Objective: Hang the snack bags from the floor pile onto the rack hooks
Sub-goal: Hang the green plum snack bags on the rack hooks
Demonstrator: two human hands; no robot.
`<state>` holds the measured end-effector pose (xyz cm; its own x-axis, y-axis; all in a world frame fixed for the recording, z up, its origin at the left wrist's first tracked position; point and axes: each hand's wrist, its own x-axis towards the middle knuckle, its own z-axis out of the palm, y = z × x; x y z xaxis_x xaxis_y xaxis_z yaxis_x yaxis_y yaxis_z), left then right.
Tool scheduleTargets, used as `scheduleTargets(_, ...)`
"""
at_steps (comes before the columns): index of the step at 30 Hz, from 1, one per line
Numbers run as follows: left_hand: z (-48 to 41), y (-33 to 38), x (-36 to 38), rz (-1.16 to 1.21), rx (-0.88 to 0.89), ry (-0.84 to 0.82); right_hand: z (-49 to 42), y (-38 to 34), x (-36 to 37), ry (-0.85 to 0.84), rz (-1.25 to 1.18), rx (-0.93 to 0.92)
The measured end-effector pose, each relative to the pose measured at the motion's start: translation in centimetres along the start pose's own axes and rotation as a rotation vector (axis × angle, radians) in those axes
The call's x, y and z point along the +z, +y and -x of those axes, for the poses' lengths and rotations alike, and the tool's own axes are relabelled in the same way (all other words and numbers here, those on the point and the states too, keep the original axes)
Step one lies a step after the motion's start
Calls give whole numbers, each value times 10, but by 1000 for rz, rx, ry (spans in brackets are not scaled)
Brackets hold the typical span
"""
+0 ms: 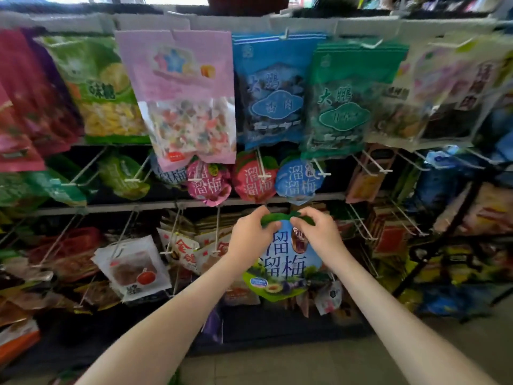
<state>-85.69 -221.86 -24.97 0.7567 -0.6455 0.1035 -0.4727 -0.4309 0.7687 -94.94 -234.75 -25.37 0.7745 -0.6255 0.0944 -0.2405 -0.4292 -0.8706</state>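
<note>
Head view. Nearest the camera, two bare forearms reach forward over the floor toward the rack.

1. Left hand: fingers curled and nearly closed, pinching the green top edge of the blue snack bag at its upper left corner.
2. Right hand: fingers curled in the same narrow pinch, gripping the green top edge at the upper right corner. The two hands sit close together, with a small gap between them.
3. The blue snack bag hangs upright from both hands, in front of the rack's lower row. It is round, with large white characters and a green lower edge. Whether its top touches a hook cannot be told.

Positions relative to the blue snack bag:
- Directly above: a matching round blue bag on a white hook.
- Above and left: a red round bag and, further left, a pink round bag.
- Higher still: a tall blue bag, with a tall green bag to its right and a pink candy bag to its left.
- Left, at the same level: a white pouch on a hook.
</note>
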Motion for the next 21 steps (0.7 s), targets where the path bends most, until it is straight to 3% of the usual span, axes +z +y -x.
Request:
scheduleTargets(6, -27, 11, 10, 7, 75, -2, -22, 10, -13, 95, -52, 76)
scheduleTargets(14, -41, 19, 30, 58, 98, -178, -36, 33, -39, 83, -27, 69)
scheduleTargets(21, -53, 39, 63, -38, 73, -54, -57, 47, -68, 35, -19, -6)
